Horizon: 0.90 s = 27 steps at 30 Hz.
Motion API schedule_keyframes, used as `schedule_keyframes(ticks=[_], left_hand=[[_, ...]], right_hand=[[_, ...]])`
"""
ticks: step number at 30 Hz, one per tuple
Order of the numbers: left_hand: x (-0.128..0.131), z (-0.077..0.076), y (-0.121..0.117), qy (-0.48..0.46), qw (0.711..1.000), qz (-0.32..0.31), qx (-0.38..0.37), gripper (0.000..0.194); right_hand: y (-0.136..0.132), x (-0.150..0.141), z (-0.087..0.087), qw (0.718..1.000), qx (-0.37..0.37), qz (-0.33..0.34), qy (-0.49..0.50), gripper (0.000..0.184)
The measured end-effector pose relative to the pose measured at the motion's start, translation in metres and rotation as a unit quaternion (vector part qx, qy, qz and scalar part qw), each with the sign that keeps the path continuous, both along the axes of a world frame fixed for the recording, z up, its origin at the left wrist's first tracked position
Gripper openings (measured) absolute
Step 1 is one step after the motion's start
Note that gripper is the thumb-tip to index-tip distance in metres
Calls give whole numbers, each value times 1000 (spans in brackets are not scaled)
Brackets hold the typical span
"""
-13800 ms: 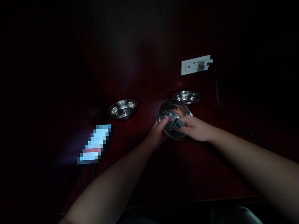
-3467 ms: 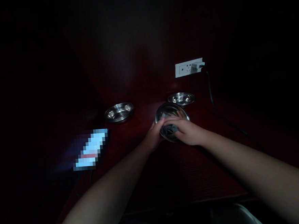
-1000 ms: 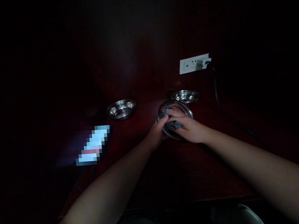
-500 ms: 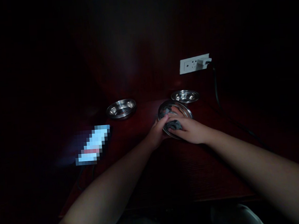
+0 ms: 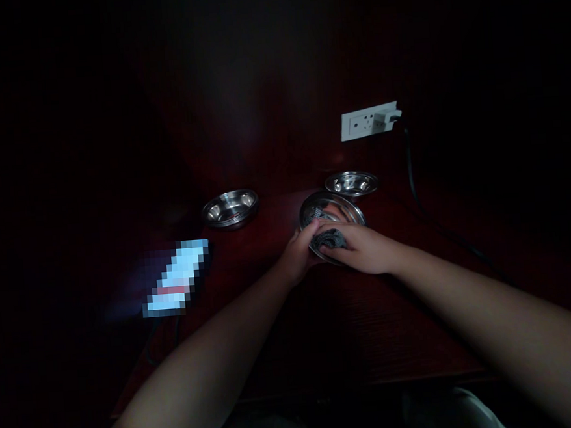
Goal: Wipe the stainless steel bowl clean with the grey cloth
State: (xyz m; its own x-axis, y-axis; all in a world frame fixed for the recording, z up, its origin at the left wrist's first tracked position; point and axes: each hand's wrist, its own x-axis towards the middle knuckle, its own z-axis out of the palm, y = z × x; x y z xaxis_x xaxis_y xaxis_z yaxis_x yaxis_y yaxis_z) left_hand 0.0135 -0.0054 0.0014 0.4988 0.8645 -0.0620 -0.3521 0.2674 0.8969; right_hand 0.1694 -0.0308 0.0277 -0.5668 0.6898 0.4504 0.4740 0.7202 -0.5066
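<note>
The scene is very dark. My left hand (image 5: 298,255) grips the near left rim of a small steel bowl (image 5: 344,206), which is tilted toward me above a dark red wooden table (image 5: 371,325). My right hand (image 5: 361,248) has its fingers closed on a grey patterned cloth (image 5: 330,238) and presses it inside the bowl. Part of the cloth is hidden under my fingers.
A second steel bowl (image 5: 230,208) sits on the table to the left, a third (image 5: 352,182) just behind the held one. A lit phone screen (image 5: 175,277) lies at left. A white wall socket (image 5: 368,122) holds a plug with a dark cable (image 5: 412,172) running down right.
Hands, bowl and cloth stay in the same spot; the cloth and my right fingers shift slightly inside the bowl between frames.
</note>
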Motion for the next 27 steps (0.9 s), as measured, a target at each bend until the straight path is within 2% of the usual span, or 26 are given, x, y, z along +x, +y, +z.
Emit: schedule_keyframes(ticks=[15, 21, 27], left_hand=[[0, -1, 1, 9, 1000, -3, -6, 50], [0, 4, -2, 9, 1000, -1, -13, 47], [0, 2, -1, 5, 1000, 1, -18, 49]], right_hand=[[-1, 1, 2, 1000, -2, 8, 6, 18], [-3, 3, 2, 999, -34, 14, 16, 18], [-3, 4, 0, 997, -63, 24, 25, 16]])
